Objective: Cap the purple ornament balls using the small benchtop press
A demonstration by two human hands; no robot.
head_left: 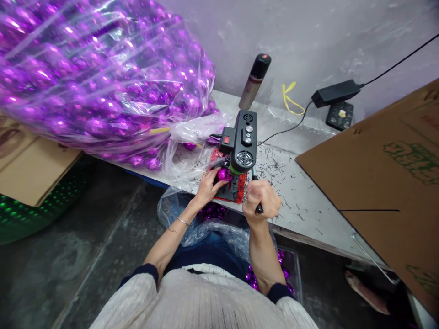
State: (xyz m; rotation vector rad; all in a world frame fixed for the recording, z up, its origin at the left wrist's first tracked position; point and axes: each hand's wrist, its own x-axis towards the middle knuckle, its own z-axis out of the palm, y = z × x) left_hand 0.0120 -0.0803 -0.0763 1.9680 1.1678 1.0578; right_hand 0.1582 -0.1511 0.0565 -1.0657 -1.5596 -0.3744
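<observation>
Between the fingers and thumb of my left hand (pixel 208 186) is a shiny purple bauble (pixel 224 174), held at the lower front of a black bench machine (pixel 244 139). The machine has a red switch, round vents and silver buttons on top. My right hand (pixel 261 198) is wrapped round the black grip of its lever (pixel 259 209). Under the machine lies a red mat (pixel 241 187) strewn with small dark bits. The bauble's top is partly hidden by the machine.
A huge clear bag of purple baubles (pixel 113 87) fills the left. Behind the machine stands a spray can (pixel 254 81). A power adapter (pixel 336 92) and yellow tie (pixel 291 98) lie at the back. Cardboard boxes (pixel 384 169) crowd the right. Small wire pieces (pixel 277 167) litter the table.
</observation>
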